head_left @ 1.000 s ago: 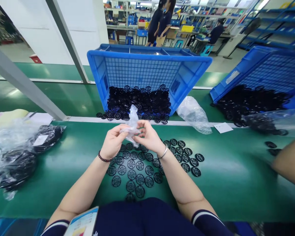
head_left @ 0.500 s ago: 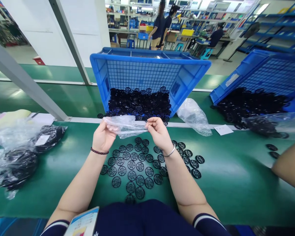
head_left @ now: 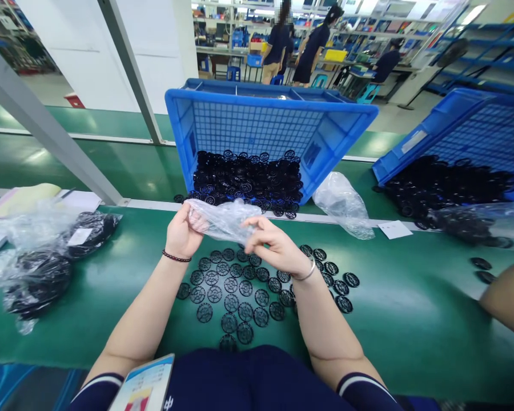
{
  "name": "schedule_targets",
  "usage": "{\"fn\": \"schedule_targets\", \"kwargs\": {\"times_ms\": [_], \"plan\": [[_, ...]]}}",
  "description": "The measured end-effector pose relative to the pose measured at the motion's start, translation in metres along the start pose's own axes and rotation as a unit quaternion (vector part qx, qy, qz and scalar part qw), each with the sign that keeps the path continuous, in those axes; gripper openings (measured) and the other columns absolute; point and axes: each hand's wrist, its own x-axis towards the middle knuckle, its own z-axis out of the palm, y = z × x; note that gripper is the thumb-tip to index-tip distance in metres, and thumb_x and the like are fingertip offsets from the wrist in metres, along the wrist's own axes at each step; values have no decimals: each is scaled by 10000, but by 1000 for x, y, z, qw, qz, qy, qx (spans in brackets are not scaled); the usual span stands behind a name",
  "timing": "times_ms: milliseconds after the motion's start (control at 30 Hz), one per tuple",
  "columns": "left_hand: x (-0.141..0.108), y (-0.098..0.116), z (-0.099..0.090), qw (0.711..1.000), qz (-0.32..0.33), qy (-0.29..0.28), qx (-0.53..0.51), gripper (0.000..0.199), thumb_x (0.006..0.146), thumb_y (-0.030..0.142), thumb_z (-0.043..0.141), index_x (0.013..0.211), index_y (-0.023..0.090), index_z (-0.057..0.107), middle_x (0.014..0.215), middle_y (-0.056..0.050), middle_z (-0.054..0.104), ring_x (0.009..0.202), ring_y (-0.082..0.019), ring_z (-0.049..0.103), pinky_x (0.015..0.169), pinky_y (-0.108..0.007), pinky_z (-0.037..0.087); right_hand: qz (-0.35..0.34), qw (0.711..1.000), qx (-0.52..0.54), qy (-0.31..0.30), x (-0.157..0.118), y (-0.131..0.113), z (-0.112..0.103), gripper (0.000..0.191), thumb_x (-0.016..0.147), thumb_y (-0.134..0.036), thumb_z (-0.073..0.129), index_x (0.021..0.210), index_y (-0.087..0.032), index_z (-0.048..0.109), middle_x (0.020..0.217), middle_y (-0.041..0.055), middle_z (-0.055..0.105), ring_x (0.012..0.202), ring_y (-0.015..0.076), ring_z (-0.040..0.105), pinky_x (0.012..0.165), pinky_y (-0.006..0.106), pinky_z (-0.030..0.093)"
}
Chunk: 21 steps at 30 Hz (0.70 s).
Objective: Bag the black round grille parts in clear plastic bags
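A clear plastic bag (head_left: pixel 223 220) stretches between my hands above the green table. My left hand (head_left: pixel 183 231) grips its left end, thumb on top and fingers behind the film. At the bag's right end is my right hand (head_left: pixel 276 245), its fingers bent round the film. Below them, several black round spoked discs (head_left: pixel 231 284) lie flat on the table. Just beyond my hands, a tilted blue crate (head_left: pixel 265 123) holds a heap of the same black discs (head_left: pixel 248 177).
Filled plastic bags (head_left: pixel 38 279) lie at the left beside papers (head_left: pixel 38 200). Right of the crate are a clear bag (head_left: pixel 342 200), a white slip (head_left: pixel 394 229) and a second blue crate (head_left: pixel 449 131). Another person's arm (head_left: pixel 508 297) reaches in at the right edge.
My right hand has turned and moved slightly down, its fingers now over the bag's right end. The bag looks more bunched. The view has shifted slightly, and people in the background have moved.
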Motion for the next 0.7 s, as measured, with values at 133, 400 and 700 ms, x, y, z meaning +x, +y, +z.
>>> {"fn": "schedule_targets", "kwargs": {"times_ms": [133, 400, 700], "plan": [[-14, -6, 7, 995, 20, -25, 92, 306, 782, 310, 665, 630, 195, 426, 491, 87, 235, 398, -56, 206, 394, -189, 208, 59, 968, -214, 117, 7, 17, 10, 363, 934, -303, 466, 1281, -236, 553, 1274, 148, 483, 1072, 273, 569, 918, 480, 514], [-49, -52, 18, 728, 251, -327, 547, 468, 849, 117, 469, 1258, 303, 598, 743, 6, 433, 624, -128, 425, 604, -239, 416, 52, 937, -34, 342, 8, 23, 2, 642, 858, -352, 615, 1413, -270, 302, 1223, 124, 542, 1134, 271, 560, 1006, 486, 476], [-12, -36, -7, 748, 308, 14, 587, 491, 859, 313, 595, 1322, 167, 520, 1073, -121, 497, 1013, -259, 538, 938, -429, 475, 1, 982, 70, 173, 0, -5, 32, 359, 921, -383, 540, 1269, -308, 496, 905, 28, 581, 716, 164, 559, 652, 311, 523]]}}
